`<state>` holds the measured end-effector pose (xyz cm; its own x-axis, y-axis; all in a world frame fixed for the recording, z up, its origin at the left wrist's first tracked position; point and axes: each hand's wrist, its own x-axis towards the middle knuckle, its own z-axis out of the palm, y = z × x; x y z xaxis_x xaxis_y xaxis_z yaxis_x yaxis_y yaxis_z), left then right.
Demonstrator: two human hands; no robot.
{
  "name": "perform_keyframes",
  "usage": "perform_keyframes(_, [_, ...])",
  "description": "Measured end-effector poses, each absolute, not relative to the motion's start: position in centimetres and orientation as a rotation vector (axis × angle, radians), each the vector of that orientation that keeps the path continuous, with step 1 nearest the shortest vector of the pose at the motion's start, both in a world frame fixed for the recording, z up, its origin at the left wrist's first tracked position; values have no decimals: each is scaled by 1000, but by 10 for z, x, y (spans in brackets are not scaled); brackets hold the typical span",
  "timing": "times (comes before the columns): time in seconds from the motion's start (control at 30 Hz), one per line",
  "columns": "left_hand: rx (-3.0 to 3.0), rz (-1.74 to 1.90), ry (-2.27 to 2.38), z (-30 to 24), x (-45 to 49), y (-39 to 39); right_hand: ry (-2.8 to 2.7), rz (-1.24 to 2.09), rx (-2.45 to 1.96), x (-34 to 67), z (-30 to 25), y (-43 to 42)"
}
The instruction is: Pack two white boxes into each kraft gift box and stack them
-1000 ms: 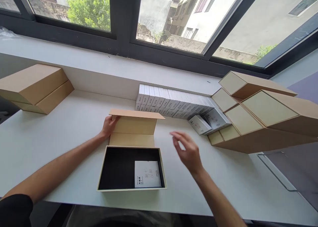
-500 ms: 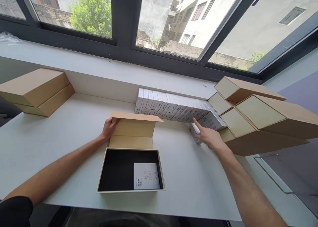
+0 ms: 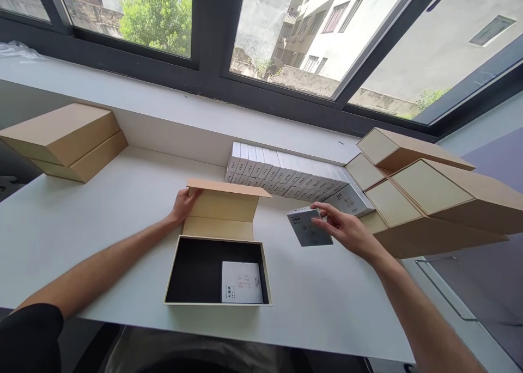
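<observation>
An open kraft gift box with a black lining sits at the near edge of the white table. One small white box lies flat in its right half. My left hand grips the left edge of the raised lid. My right hand is closed on another small white box, held in the air to the right of the lid. Behind it a long row of the same white boxes stands against the sill.
Several closed kraft boxes are stacked at the right, leaning toward the row. Two more kraft boxes are stacked at the far left. A window sill and dark window frame run along the back. A glass panel edge lies at right.
My right hand reached to the end of the white row, took hold of one small box and has lifted it back toward the open box. My left hand stayed on the lid.
</observation>
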<state>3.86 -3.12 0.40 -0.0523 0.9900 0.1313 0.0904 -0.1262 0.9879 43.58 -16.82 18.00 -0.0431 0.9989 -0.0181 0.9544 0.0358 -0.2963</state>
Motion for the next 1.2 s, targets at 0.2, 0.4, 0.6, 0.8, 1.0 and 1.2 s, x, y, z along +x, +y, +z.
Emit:
perform_keyframes(0.2, [1322, 1311, 1245, 8, 37, -31, -2432, 582, -1384, 327, 205, -181])
perform_keyframes(0.4, [1325, 1331, 1226, 7, 37, -29, -2904, 651, -1071, 261, 168, -174])
perform_keyframes(0.6, [1306, 1336, 1198, 5, 37, -28, -3055, 717, -1099, 254, 130, -183])
perform_keyframes(0.8, [1322, 1343, 1195, 4, 36, -25, -2982, 612, -922, 256, 111, -199])
perform_keyframes(1.0, [1330, 1351, 1221, 7, 36, -29, -2928, 443, -791, 252, 101, -206])
perform_keyframes(1.2, [1337, 1326, 1278, 3, 35, -32, -2081, -91, -1375, 342, 126, -175])
